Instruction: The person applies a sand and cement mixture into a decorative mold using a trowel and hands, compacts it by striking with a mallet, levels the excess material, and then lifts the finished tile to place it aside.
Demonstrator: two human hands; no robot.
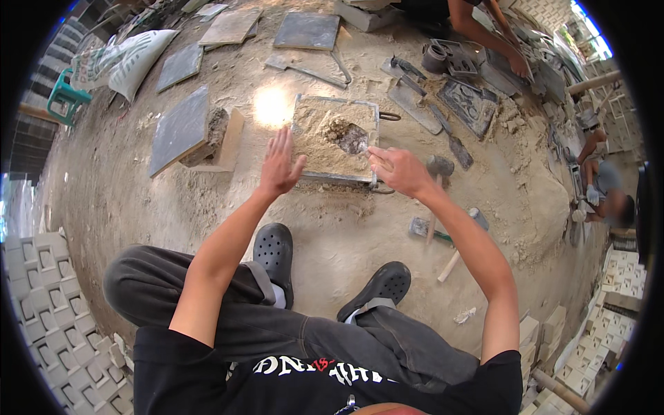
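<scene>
Head: hands at square grey frame; crumbly sand inside

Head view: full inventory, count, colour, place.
Sand-filled frame: 1, grey, between hands
Slabs: 4+, grey or tan, upper left
Sack: 1, white, upper left
Stool: 1, teal, far left
Hammers: 3, grey-headed, right of centre
Other tools: several, greyish, upper right
Patterned blocks: many, cream, both lower corners
Co-workers: 2, dark or grey clothing, right
Clogs: 2, dark grey, below frame
Left hand: 1, bare, frame's left edge
Right hand: 1, bare, gripping small tool, frame's right
</scene>
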